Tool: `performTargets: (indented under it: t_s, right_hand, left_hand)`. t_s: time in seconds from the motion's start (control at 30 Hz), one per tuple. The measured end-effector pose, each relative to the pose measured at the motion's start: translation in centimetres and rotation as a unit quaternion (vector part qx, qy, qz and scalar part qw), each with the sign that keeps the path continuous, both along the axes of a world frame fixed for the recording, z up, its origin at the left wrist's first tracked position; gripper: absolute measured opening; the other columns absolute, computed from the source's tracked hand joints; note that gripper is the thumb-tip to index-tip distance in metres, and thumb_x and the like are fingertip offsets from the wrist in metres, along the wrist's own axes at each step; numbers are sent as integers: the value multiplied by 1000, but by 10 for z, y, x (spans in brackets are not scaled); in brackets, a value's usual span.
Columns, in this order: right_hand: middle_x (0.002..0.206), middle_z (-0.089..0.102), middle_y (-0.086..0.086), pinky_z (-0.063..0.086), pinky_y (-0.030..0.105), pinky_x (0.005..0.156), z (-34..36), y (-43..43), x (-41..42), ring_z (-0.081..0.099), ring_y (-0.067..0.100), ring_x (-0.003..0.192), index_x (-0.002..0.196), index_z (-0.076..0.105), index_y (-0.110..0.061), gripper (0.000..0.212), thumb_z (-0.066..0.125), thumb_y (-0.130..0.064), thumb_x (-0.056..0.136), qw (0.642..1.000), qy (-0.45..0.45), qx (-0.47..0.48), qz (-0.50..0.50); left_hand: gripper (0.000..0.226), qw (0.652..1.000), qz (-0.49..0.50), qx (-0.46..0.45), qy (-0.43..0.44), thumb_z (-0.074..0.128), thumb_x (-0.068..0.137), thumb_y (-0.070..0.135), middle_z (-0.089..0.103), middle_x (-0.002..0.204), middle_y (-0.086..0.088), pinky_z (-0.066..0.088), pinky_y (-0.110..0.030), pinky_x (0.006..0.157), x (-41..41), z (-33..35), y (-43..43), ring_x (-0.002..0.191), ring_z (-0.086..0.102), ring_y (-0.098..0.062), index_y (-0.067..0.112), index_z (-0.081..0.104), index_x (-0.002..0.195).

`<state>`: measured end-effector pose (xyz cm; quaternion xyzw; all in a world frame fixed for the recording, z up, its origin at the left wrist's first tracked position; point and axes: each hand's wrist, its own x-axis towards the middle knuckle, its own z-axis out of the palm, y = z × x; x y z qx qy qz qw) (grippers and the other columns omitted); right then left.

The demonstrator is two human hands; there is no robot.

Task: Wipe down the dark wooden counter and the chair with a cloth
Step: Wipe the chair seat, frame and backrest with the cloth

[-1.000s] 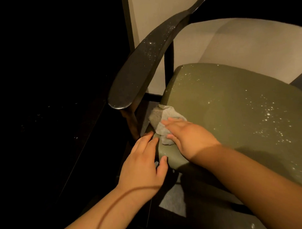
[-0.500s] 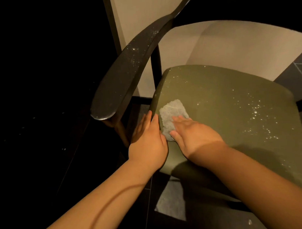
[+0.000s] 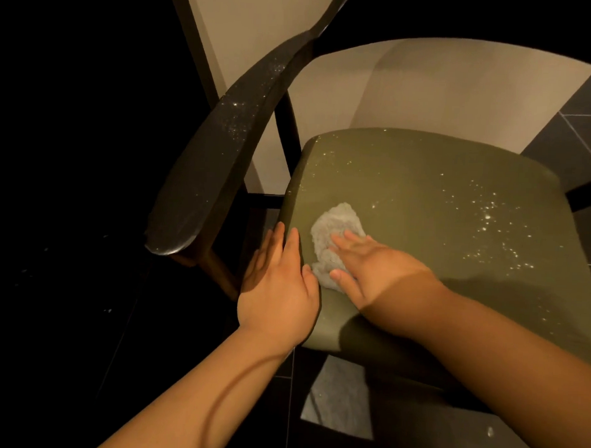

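Cloth [image 3: 334, 232] lies crumpled near-left on the chair seat [image 3: 422, 194], soft and light (likely to bunch), best pressed flat from above. The right hand [image 3: 369, 266] bears on it, fingers straight; the left hand [image 3: 278, 290], fingers straight and together, rests against the seat's left edge.

Worn: nothing visible on either limb. The left hand [image 3: 278, 290] is bare, and the left forearm [image 3: 211, 388] behind it carries a thin curved shadow line. The right hand [image 3: 369, 270] is bare with short nails. The right forearm [image 3: 484, 341] is bare and shaded from the wrist back.
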<state>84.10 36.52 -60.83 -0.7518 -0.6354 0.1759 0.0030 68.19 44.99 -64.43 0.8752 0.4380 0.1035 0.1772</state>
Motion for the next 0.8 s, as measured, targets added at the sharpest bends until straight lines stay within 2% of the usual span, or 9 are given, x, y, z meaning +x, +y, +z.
performTargets:
  t_s: [0.1, 0.2, 0.3, 0.33, 0.4, 0.47, 0.53, 0.63, 0.8]
  right_hand:
    - [173, 10, 4, 4, 33, 129, -5, 15, 8, 6, 18, 159, 164, 14, -14, 61, 24, -42, 111, 999, -22, 5, -35]
    - [171, 15, 11, 10, 38, 129, -1, 35, 22, 11, 25, 159, 162, 19, -8, 58, 25, -36, 112, 995, -31, 19, -97]
    - [163, 32, 18, 22, 33, 123, 16, 29, 16, 33, 28, 150, 159, 26, -3, 53, 29, -27, 112, 995, 3, -23, -94]
    - [164, 30, 19, 18, 30, 123, 22, 16, 9, 32, 27, 150, 160, 22, -2, 54, 27, -27, 113, 996, 1, -45, -72]
    - [172, 10, 12, 1, 23, 123, 26, -21, -8, 12, 20, 158, 164, 11, -6, 57, 21, -32, 113, 997, -22, -67, -27]
    - [173, 0, 9, -5, 26, 124, 22, -45, -19, -1, 19, 159, 164, 9, -8, 59, 21, -34, 112, 996, -38, -74, -18]
    - [172, -5, 14, -7, 33, 126, 9, -40, -26, -6, 25, 159, 164, 5, -5, 64, 22, -37, 111, 995, -42, -75, -50]
    - [170, -6, 22, -3, 44, 129, -6, -8, -23, -7, 32, 159, 162, -1, 0, 74, 14, -46, 106, 992, -64, -26, -103]
    - [171, -4, 18, -2, 44, 129, -6, 2, -4, -6, 30, 159, 163, 2, -3, 76, 27, -47, 107, 992, -36, -5, -123]
  left_hand:
    - [67, 1000, 3, 8, 15, 40, 105, 38, 15, 174, -5, 12, -36, 129, 1, -1, 1, 160, 12, -21, 22, 19, 166]
    - [68, 1000, 4, 9, 27, 40, 104, 45, 14, 174, -3, 14, -39, 130, 2, 0, 1, 160, 12, -22, 27, 18, 166]
    - [69, 999, 5, 12, 37, 40, 104, 47, 13, 174, -3, 12, -39, 129, 2, 1, 0, 160, 11, -22, 28, 17, 166]
    - [69, 999, 6, 11, 38, 40, 104, 48, 12, 174, -2, 11, -39, 129, 1, 2, -1, 160, 11, -21, 28, 16, 166]
    - [69, 999, 9, 6, 38, 40, 104, 47, 12, 175, -2, 12, -39, 129, 2, 4, -2, 160, 11, -21, 28, 17, 166]
    - [68, 999, 12, 8, 37, 41, 104, 46, 15, 174, -4, 14, -39, 129, 3, 5, -3, 160, 14, -22, 27, 20, 166]
    - [67, 999, 12, 8, 40, 40, 105, 45, 15, 174, -4, 14, -40, 128, 4, 6, -2, 160, 14, -23, 27, 20, 166]
    - [66, 999, 7, 9, 45, 39, 106, 44, 14, 174, -4, 13, -38, 128, 3, 5, -3, 160, 13, -22, 27, 19, 166]
    - [63, 999, 4, 7, 48, 36, 106, 43, 14, 174, -5, 14, -40, 128, 2, 5, -3, 160, 13, -23, 28, 20, 165]
